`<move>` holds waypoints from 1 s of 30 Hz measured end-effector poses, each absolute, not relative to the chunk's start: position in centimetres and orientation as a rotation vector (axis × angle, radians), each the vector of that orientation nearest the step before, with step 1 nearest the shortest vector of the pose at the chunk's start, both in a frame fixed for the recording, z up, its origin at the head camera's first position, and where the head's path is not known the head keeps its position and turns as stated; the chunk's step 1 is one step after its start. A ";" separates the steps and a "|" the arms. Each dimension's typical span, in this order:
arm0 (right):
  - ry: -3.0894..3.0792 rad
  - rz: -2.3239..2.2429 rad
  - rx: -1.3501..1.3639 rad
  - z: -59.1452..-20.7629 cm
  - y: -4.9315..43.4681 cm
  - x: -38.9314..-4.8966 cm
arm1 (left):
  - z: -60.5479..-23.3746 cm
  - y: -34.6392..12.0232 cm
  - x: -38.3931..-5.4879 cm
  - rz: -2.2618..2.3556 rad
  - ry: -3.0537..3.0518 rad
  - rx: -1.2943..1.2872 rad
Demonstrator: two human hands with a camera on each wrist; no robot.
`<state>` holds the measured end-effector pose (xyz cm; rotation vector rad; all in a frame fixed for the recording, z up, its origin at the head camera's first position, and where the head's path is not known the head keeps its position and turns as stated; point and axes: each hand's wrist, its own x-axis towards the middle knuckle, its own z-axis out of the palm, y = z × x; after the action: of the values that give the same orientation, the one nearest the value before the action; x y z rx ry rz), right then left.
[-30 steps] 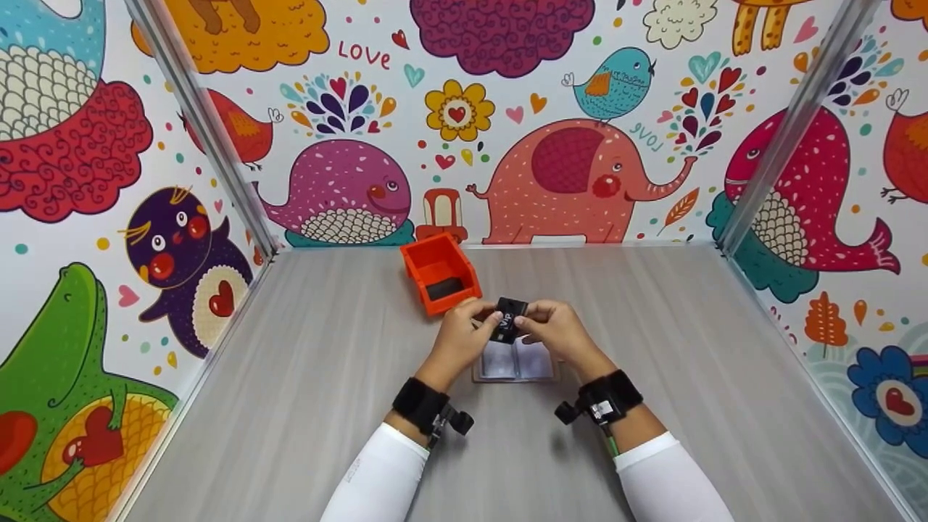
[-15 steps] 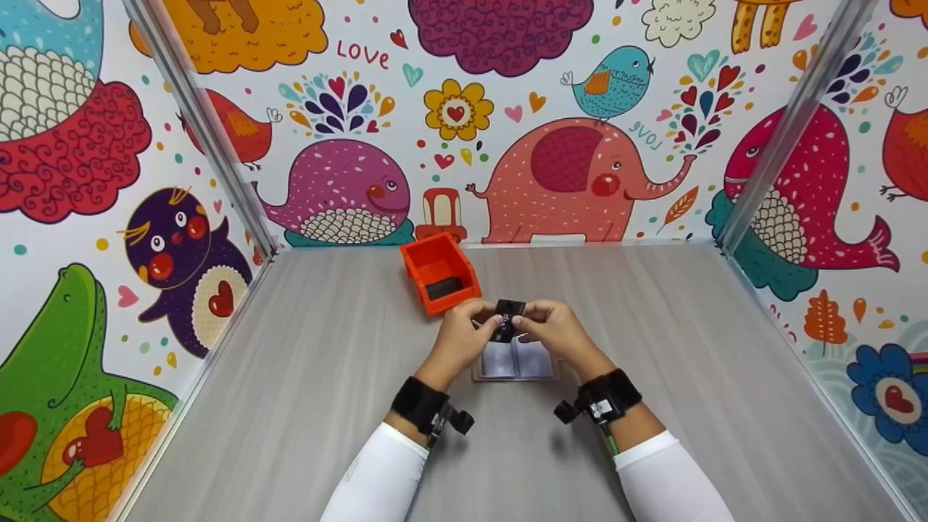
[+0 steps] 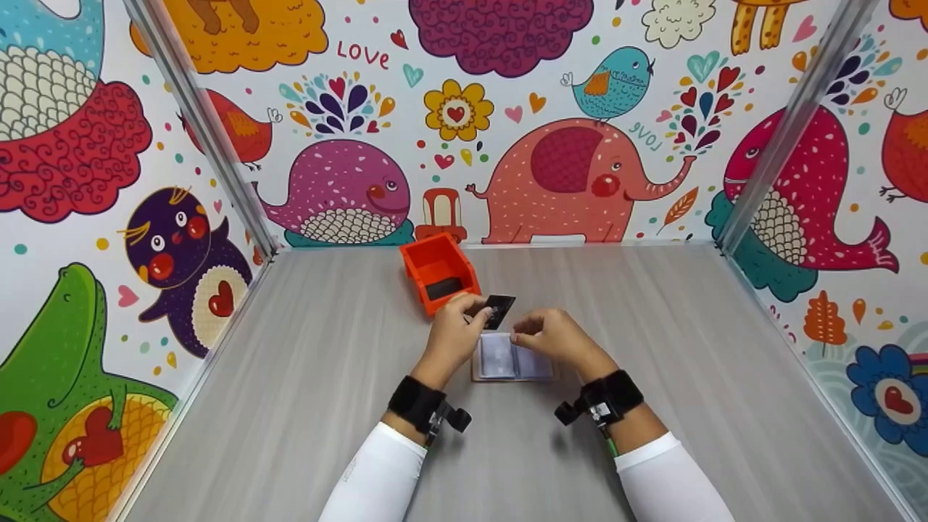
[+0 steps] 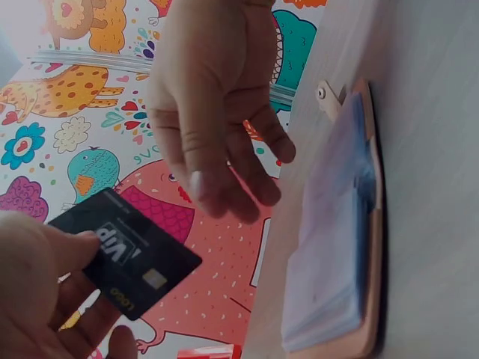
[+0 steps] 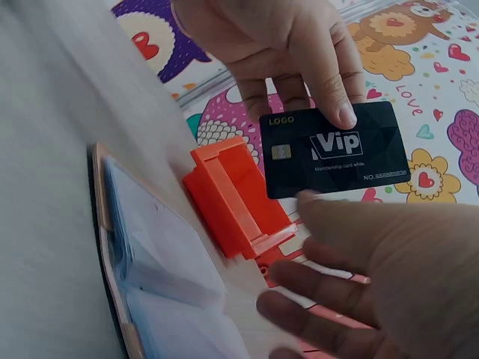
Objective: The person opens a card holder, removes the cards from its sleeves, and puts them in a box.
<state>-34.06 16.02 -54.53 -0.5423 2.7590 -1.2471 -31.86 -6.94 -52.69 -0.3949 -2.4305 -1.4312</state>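
Observation:
My left hand (image 3: pixel 453 330) pinches a black VIP membership card (image 5: pixel 333 153) between thumb and fingers. The card is tilted in the air, its printed face with a chip and "LOGO" lettering showing in both wrist views. My right hand (image 3: pixel 560 337) is beside it, apart from the card (image 4: pixel 123 254), its fingers loosely bent with nothing between them. Below both hands a tan-covered card holder (image 3: pixel 497 357) lies spread open on the table, with clear plastic sleeves on both sides. The right hand overlaps the upper right corner of the holder in the head view.
Behind the left hand stands an orange plastic bin (image 3: pixel 412 255) with dark cards (image 3: pixel 444 288) inside. A strap with a snap button (image 4: pixel 324 97) sticks out from the holder. Patterned walls (image 3: pixel 348 188) enclose the grey table (image 3: pixel 304 406) at the back and sides.
Both hands held the card a moment ago; the right hand has let go. The left hand has moved the card slightly left and tilted it, uncovering more of the card holder.

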 end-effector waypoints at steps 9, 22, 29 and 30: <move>2.856 -0.847 -0.550 -54.1 16.4 -33.2 | -52.7 -7.0 -32.0 -1.327 -2.354 -0.408; 2.883 -0.662 -0.650 -54.4 16.8 -32.7 | -52.9 -8.0 -32.6 -1.066 -2.352 -0.373; 2.888 -0.659 -0.649 -54.6 16.5 -32.8 | -52.5 -8.9 -33.2 -0.733 -2.379 -0.325; 2.886 -0.667 -0.642 -54.6 16.5 -32.8 | -52.4 -9.0 -33.3 -0.686 -2.386 -0.325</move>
<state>-32.81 16.51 -54.61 -0.6418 2.8858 -0.6666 -33.32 -8.98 -52.42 -0.3246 -2.3855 -0.6859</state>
